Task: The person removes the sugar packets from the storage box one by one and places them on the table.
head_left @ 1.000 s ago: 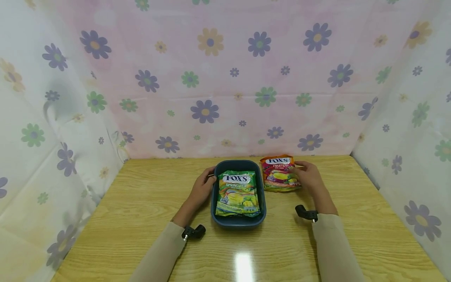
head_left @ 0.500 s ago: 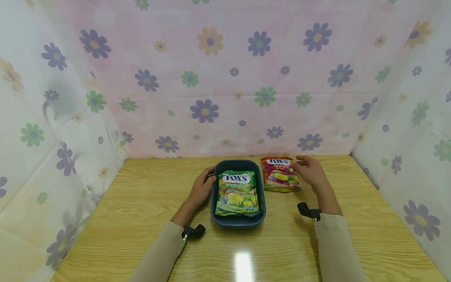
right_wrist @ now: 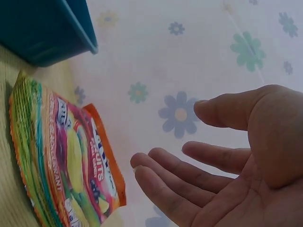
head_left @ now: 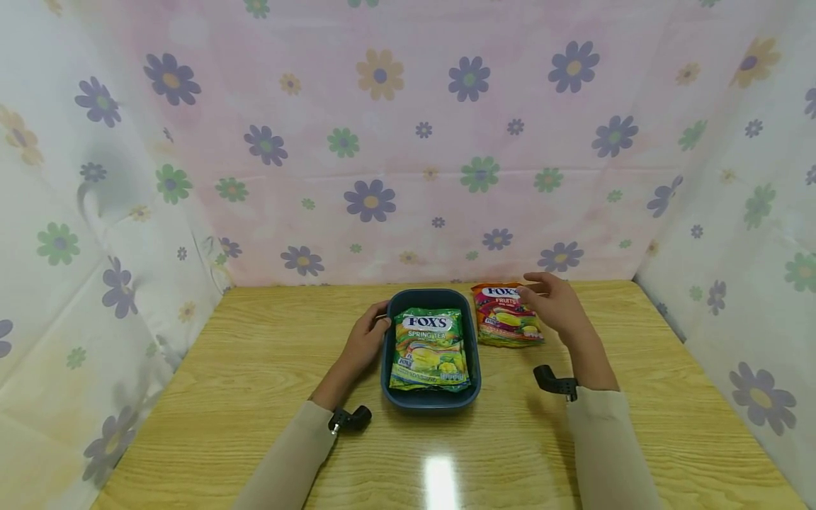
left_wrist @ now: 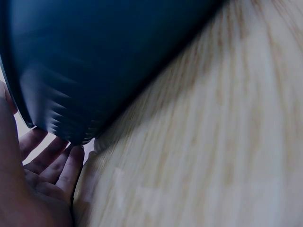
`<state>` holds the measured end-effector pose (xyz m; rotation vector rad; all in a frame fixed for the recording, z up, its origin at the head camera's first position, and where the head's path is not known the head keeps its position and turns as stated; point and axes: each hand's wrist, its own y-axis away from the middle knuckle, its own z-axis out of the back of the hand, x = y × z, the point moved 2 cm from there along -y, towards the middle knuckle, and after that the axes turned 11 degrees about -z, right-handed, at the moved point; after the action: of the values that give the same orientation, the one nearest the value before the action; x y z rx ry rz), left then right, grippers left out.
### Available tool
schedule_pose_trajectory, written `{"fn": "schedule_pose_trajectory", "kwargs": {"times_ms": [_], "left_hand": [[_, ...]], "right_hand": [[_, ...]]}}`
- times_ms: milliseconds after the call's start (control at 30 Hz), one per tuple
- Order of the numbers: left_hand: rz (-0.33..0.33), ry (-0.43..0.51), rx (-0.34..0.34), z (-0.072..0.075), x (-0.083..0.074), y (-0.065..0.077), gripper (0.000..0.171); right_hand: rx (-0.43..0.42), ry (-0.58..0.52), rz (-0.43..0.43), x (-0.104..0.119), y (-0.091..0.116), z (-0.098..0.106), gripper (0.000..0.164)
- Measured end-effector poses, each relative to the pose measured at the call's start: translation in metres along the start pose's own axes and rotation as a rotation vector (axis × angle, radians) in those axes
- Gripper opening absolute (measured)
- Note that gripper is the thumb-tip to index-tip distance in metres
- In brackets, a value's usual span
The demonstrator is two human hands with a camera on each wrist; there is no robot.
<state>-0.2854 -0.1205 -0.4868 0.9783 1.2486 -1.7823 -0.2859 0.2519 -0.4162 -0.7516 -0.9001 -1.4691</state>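
Observation:
A dark blue plastic bin [head_left: 431, 404] sits mid-table, with a green Spring Tea candy bag [head_left: 428, 354] lying in it. At the bin's left edge, my left hand [head_left: 362, 348] holds the rim, its thumb at the top and its fingers against the outer wall [left_wrist: 71, 85]. To the bin's right lies an orange-and-red Fruits candy bag [head_left: 503, 320], flat on the table. My right hand [head_left: 556, 306] hovers by that bag's upper right corner, partly covering it in the head view. In the right wrist view the fingers [right_wrist: 175, 189] are spread and apart from the bag.
The wooden table [head_left: 274, 368] has its far edge against a flower-printed cloth [head_left: 433, 142]. Similar cloth hangs on both sides. A small black wrist camera [head_left: 554, 382] is strapped to each wrist.
My right hand has let go of the Fruits bag's right side, lifted off and shifted up over its upper corner. The left hand and the bin have stayed in place.

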Motion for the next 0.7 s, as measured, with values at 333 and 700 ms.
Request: {"fn": "schedule_pose_trajectory", "kwargs": {"times_ms": [333, 700], "left_hand": [[-0.020, -0.007, -0.008, 0.000, 0.006, 0.000, 0.045], [-0.002, -0.002, 0.026, 0.002, -0.013, 0.001, 0.045]], "right_hand": [[0.046, -0.013, 0.080, 0.015, 0.007, -0.005, 0.054], [0.107, -0.079, 0.068, 0.029, 0.010, -0.017, 0.051]]}}
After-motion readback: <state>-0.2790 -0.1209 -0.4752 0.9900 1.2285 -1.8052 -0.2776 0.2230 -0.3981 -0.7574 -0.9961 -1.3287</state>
